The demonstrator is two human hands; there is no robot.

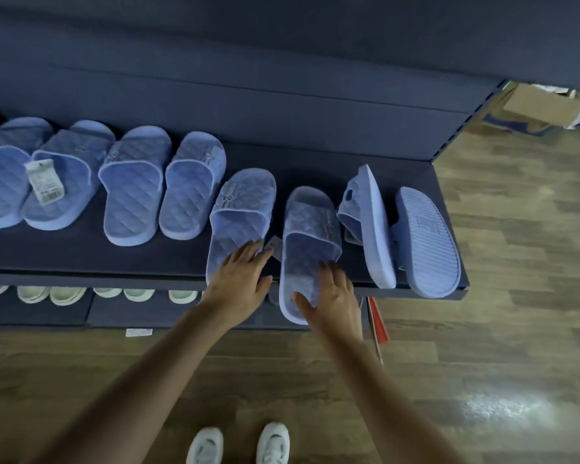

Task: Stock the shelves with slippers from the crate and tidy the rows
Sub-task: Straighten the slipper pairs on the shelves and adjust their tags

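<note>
Slippers, pale blue, line the shelf; the one at nine o'clock is cut off by the frame. The left hand lies flat on the quilted slipper, fingers straight and spread. The right hand rests on the overhanging slipper at three o'clock of it, fingers spread, the heel jutting past the shelf's front edge. A tag peeks out between them, print unreadable. Further toward three o'clock a tipped slipper stands on its side beside an upturned slipper at the shelf's end. Bare shelf lies open toward twelve o'clock. The white slippers below are mostly hidden.
</note>
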